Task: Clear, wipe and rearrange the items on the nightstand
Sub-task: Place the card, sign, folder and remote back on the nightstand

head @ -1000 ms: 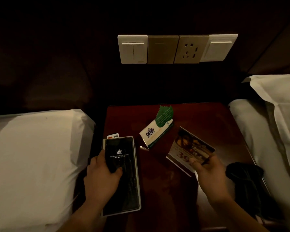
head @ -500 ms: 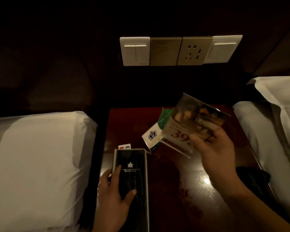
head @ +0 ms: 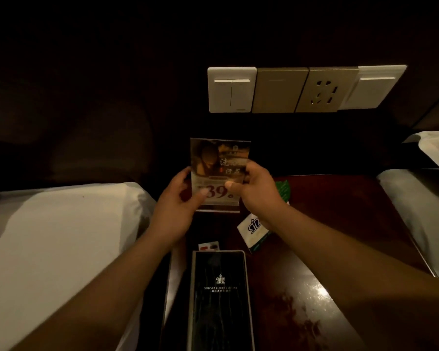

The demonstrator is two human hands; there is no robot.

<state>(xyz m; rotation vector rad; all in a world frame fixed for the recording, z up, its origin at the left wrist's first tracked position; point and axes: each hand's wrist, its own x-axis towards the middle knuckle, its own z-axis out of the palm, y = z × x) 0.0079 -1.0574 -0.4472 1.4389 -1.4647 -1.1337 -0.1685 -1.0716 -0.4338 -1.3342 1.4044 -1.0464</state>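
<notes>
Both hands hold the upright promo card (head: 218,171): the left hand (head: 178,201) pinches its left edge with the thumb across the lower front, and the right hand (head: 257,191) pinches the right edge. The card sits between them, beyond the far end of the black folder (head: 221,300) lying flat on the worktop (head: 345,224). Whether its base touches down is unclear. The step probably goes best by keeping the card level, standing it square beyond the folder and clear of the white-and-green packet (head: 255,229) to the folder's far right, then letting go.
</notes>
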